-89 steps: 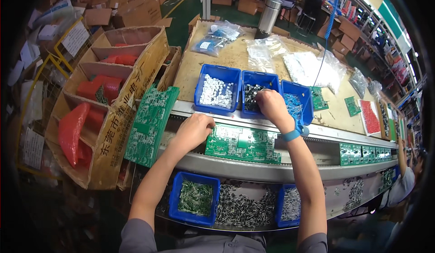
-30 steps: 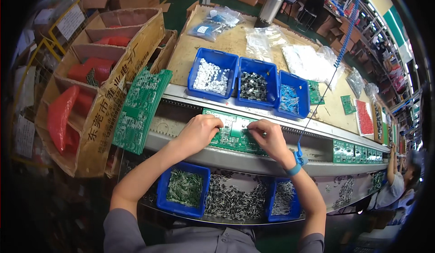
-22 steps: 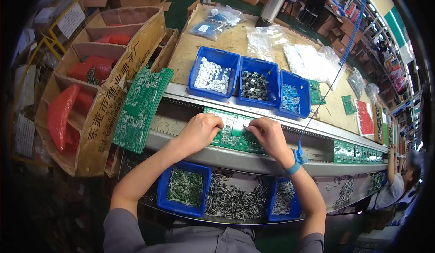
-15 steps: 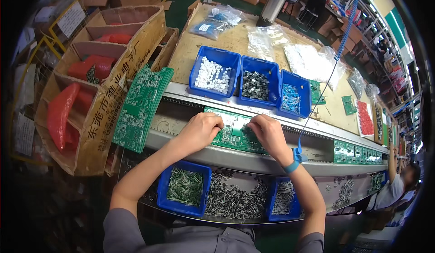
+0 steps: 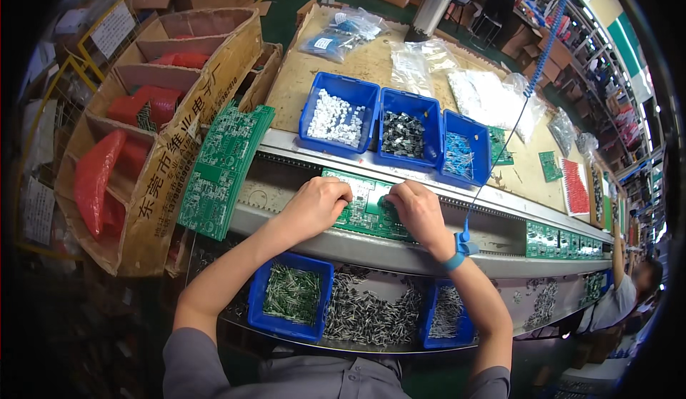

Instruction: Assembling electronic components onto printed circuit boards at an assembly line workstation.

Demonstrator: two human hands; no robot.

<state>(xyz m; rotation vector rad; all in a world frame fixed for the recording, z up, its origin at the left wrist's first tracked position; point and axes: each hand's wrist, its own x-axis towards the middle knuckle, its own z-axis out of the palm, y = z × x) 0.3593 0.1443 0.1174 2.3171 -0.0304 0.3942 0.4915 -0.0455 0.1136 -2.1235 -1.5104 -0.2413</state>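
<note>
A green circuit board (image 5: 367, 207) lies between the rails of the conveyor (image 5: 493, 235), below both my hands. My left hand (image 5: 321, 202) is over the board's left part, thumb and fingers pinched together. At its right part my right hand (image 5: 420, 212) also pinches, fingertips close to the board's surface. Whatever either pinch holds is too small or hidden to make out. Around my right wrist is a blue wrist strap (image 5: 461, 250) with a cord running up to a blue coil.
Beyond the conveyor stand blue bins of white connectors (image 5: 334, 119), black parts (image 5: 402, 134) and blue components (image 5: 458, 154). Nearer me are a bin of green-tinted parts (image 5: 291, 293) and loose metal-leaded components (image 5: 371, 309). Stacked boards (image 5: 223, 174) lean against a carton (image 5: 136, 206). A co-worker (image 5: 622, 295) sits right.
My right hand has shifted slightly left over the board, and the strap cord has moved with it. The left hand looks unmoved.
</note>
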